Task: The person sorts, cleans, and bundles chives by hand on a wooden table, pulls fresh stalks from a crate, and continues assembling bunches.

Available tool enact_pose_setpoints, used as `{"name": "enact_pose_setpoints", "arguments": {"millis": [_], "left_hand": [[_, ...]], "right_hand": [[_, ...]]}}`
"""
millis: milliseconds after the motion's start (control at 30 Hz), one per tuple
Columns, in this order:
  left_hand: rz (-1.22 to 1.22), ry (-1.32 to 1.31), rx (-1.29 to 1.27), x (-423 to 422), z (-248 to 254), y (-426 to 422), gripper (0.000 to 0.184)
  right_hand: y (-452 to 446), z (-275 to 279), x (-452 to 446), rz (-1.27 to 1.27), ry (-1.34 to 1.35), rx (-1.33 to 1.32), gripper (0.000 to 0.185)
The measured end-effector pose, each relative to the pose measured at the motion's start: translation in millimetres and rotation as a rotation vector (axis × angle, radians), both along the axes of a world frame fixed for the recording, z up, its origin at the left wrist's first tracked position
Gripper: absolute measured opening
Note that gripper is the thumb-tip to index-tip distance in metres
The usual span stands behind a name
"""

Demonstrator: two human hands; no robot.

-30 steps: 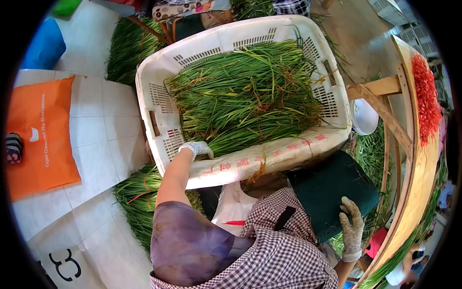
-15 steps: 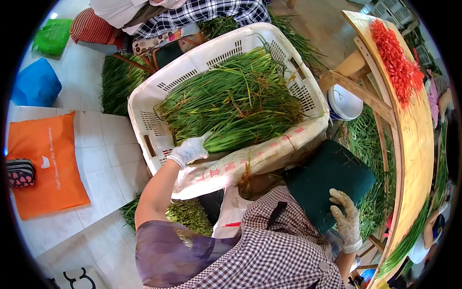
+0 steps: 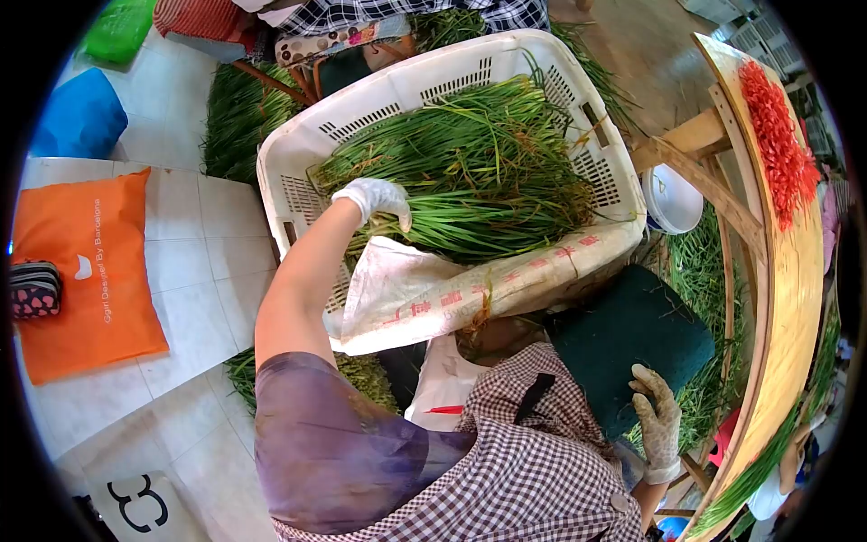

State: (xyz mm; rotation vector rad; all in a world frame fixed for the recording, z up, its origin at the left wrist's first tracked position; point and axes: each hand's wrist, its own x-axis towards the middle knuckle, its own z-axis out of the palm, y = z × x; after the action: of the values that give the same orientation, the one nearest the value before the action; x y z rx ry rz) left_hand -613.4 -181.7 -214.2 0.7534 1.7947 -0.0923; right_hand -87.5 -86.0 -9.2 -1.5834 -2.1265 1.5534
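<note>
In the head view, a white plastic basket [image 3: 298, 126] holds a thick layer of long green chives [image 3: 488, 154], with browned blades among them. My left hand [image 3: 375, 199], in a white glove, is over the near left end of the chives, its fingers curved and apart with no bundle seen in them. A white sack with red print [image 3: 424, 303] hangs over the basket's near rim. My right hand [image 3: 657, 425], in a dotted pale glove, is held beside the dark green board-like pad [image 3: 623, 343]. Its fingers are spread and it holds nothing.
A wooden table [image 3: 786, 298] with a pile of red strips [image 3: 772, 135] curves along the right. A white bucket [image 3: 673, 200] stands under its leg. An orange bag [image 3: 86, 271] lies at the left. Another person's checked clothing [image 3: 361, 14] is beyond the basket.
My left hand has let go of the chives it held at the near edge and moved up and right over the pile. The sack's left part has folded up. My right hand has barely moved.
</note>
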Motion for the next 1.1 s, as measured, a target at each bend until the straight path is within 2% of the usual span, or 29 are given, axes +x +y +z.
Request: {"name": "enact_pose_setpoints", "arguments": {"millis": [33,100,167,233,267,300,367,433,467,533,600,633,700,733,800,833,900,967,1033,1067,1100], "left_hand": [[-0.249,0.000,-0.120,-5.0,5.6,18.4,0.086],[-0.322,0.058,0.069,-1.0,25.5,30.3,0.086],[-0.321,0.049,0.016,9.3,45.5,39.6,0.072],[-0.008,-0.388,-0.222,0.7,-23.1,12.9,0.053],[0.061,-0.365,-0.323,22.4,4.7,5.9,0.038],[0.007,-0.337,-0.348,39.8,4.4,-5.7,0.039],[0.065,-0.308,-0.241,72.9,-9.9,-47.4,0.038],[-0.335,-0.290,-0.091,86.8,-51.5,-82.6,0.036],[-0.089,-0.338,-0.043,93.8,-19.5,-90.8,0.031],[0.038,-0.462,0.101,89.3,23.4,-90.6,0.029],[-0.173,-0.542,0.696,85.4,79.0,-99.1,0.037],[-0.184,-0.539,0.700,91.7,111.6,-91.0,0.037],[0.118,-0.395,0.430,115.9,165.4,-73.1,0.042],[0.110,-0.391,0.434,127.0,193.5,-68.0,0.042],[0.418,-0.701,0.496,150.5,243.7,-55.9,0.052],[0.397,-0.701,0.501,165.5,259.1,-47.2,0.052],[0.522,-0.901,0.750,202.4,287.3,-23.2,0.052],[0.458,-0.869,0.794,240.5,322.0,7.8,0.048],[0.388,-1.089,0.884,297.6,341.4,48.7,0.042],[0.337,-1.105,0.722,321.1,355.6,65.3,0.040],[0.312,-1.241,0.682,358.6,349.5,88.2,0.040]], "right_hand": [[1.1,-0.7,-1.2,0.003,-0.002,-0.001,0.037],[2.0,-2.5,-2.3,-0.004,-0.002,-0.002,0.036],[4.9,-4.1,-2.4,0.012,0.000,-0.005,0.036],[7.1,-3.8,-0.1,0.023,0.005,-0.005,0.036],[6.8,-3.7,0.4,-0.017,0.016,-0.035,0.036],[6.9,-4.0,1.6,-0.062,0.030,-0.063,0.036],[6.7,-6.2,6.0,-0.078,0.047,-0.064,0.036],[5.7,-5.1,8.2,-0.097,0.065,-0.064,0.036],[6.3,-2.3,7.8,-0.085,0.068,-0.061,0.036],[6.8,1.3,11.9,-0.057,0.072,-0.036,0.036],[4.6,7.1,14.9,-0.052,0.097,-0.017,0.037],[4.1,9.6,16.8,-0.031,0.115,-0.007,0.037],[-0.6,8.3,25.6,-0.038,0.146,-0.004,0.036],[-3.2,7.0,27.6,-0.032,0.188,-0.001,0.036],[-7.2,9.4,32.9,-0.015,0.238,0.011,0.036],[-10.4,14.3,36.5,-0.030,0.245,0.023,0.036],[-15.3,28.1,47.0,-0.028,0.319,0.007,0.036],[-17.2,47.0,61.6,-0.032,0.342,0.087,0.037],[-18.6,69.8,79.3,-0.101,0.514,0.196,0.040],[-19.5,77.7,91.1,-0.233,0.629,0.172,0.042],[-16.4,90.5,105.3,-0.299,0.672,0.236,0.044]]}}
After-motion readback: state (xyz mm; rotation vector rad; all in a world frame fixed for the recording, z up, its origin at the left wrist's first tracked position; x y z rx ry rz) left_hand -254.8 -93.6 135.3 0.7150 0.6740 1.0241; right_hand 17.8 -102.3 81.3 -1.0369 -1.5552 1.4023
